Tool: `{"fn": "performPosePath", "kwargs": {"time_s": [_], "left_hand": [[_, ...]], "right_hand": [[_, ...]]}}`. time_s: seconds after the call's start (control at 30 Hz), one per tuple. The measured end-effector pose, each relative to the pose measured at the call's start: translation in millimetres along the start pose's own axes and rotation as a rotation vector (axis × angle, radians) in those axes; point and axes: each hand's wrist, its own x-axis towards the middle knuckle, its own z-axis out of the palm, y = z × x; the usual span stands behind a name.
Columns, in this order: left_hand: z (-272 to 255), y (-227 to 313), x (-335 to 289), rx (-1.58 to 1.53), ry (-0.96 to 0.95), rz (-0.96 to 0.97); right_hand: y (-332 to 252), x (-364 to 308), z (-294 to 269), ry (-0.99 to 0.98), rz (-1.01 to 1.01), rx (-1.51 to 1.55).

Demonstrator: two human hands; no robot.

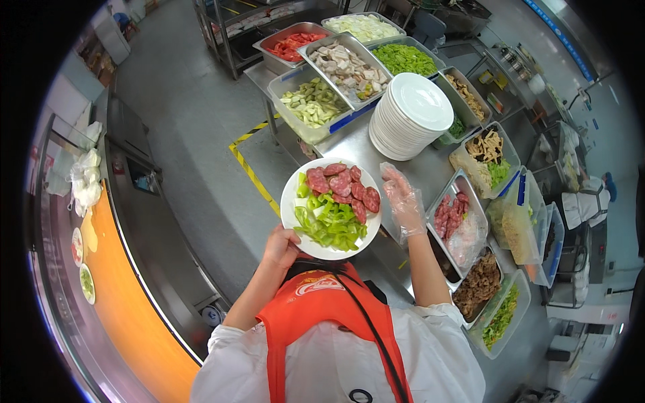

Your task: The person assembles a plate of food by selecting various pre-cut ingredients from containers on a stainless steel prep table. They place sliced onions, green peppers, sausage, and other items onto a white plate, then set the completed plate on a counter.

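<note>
My bare left hand [281,247] grips the lower left rim of a round white plate [290,213]. Red sausage slices [341,183] cover the plate's upper right, and chopped green pepper [332,225] lies below and to the left of them. Just right of the plate is my right hand [402,198] in a clear plastic glove, fingers stretched out and holding nothing. Beyond it, a metal pan [460,176] contains more sausage slices [451,215], partly under clear plastic. A tall stack of white plates [411,114] stands on the steel table past both hands.
Trays of cut vegetables surround the stack: green chunks [312,104], pale mixed pieces [346,70], red slices [293,47] and green slices [403,59]. Brown shredded food [478,282] fills a pan at right. An orange-topped counter [127,282] with two plates of food runs along the left.
</note>
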Motion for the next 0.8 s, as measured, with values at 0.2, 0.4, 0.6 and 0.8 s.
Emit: {"fn": "performPosePath", "kwargs": {"time_s": [0.2,0.4,0.6,0.8], "left_hand": [[-31.6,31.1,-4.0,-0.036,0.072,-0.021],[-44.6,40.3,-7.8,-0.061,0.013,0.01],[-17.9,20.4,8.0,0.001,-0.002,-0.015],[26.3,-24.1,14.3,0.01,-0.042,-0.053]], "right_hand": [[-3.1,-4.6,70.8,0.087,0.237,-0.065],[12.2,-10.5,93.9,0.074,0.361,0.178],[-58.0,-0.3,92.0,0.203,-0.289,-0.719],[-105.4,33.0,73.0,-0.209,-0.4,-1.065]]}}
